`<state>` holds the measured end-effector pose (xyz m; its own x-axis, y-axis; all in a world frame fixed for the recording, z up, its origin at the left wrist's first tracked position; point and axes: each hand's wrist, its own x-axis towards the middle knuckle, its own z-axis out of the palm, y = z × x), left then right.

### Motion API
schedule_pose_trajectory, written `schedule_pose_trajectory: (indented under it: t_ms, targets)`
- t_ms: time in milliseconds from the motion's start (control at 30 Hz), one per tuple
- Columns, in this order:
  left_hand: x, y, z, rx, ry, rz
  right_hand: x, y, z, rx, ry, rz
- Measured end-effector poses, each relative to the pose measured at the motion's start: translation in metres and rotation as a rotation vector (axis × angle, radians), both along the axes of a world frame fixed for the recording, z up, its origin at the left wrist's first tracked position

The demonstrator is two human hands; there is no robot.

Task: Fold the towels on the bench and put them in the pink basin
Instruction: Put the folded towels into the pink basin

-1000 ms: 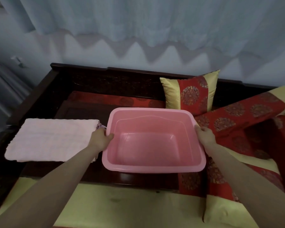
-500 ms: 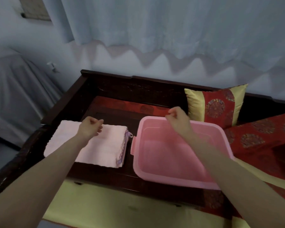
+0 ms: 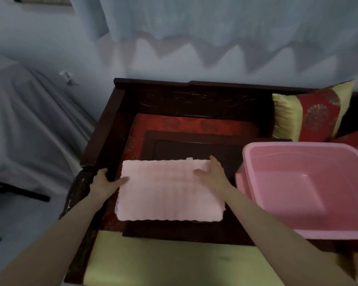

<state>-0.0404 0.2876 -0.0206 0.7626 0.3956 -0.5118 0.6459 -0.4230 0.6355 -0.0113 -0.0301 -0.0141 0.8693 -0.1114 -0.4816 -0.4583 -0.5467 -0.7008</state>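
A: Status?
B: Pink towel (image 3: 170, 193) sits at the surface's (image 3: 194, 149) left end, beside the pink basin (image 3: 287, 182). Left hand (image 3: 103, 182) grips its left edge; right hand (image 3: 213, 174) lies flat on the far-right corner. Nothing binned yet.

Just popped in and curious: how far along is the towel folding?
Nothing finished: the pink basin is empty. In hand: the towel lies flat on the bench, left hand gripping its left edge, right hand resting on top. Left: folding, then loading the basin.
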Motion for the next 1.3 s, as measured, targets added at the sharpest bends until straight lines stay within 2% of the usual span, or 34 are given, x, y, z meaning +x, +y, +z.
schedule_pose_trajectory:
  t_ms: [100,167,300,367,600,733,867,1033,1300]
  targets:
    - [-0.001,-0.006,-0.013,-0.269,0.122,0.019,-0.012,0.000,-0.022,-0.158,0.069,0.064]
    - [0.001,-0.010,-0.025,-0.363,0.168,0.036,-0.016,-0.006,-0.037,-0.171,0.109,0.038]
    - [0.007,-0.012,-0.040,-0.383,0.217,0.033,-0.022,-0.020,-0.053,0.154,0.305,-0.241]
    - [0.012,-0.011,-0.043,-0.388,0.232,0.043,-0.024,-0.021,-0.057,0.206,0.346,-0.303]
    - [0.018,0.003,-0.041,-0.518,0.338,0.046,-0.016,-0.024,-0.069,0.256,0.320,-0.346]
    - [0.015,-0.003,-0.029,-0.619,0.323,0.064,-0.019,-0.024,-0.044,0.369,0.479,-0.376]
    - [0.007,-0.003,-0.020,-0.627,0.291,0.022,-0.021,-0.025,-0.031,0.517,0.595,-0.349]
    - [0.001,0.019,-0.027,-0.629,0.251,-0.056,-0.034,-0.016,-0.023,0.548,0.563,-0.330]
    - [0.009,-0.007,0.065,-0.639,0.049,-0.156,-0.047,-0.018,0.039,0.590,0.312,-0.283]
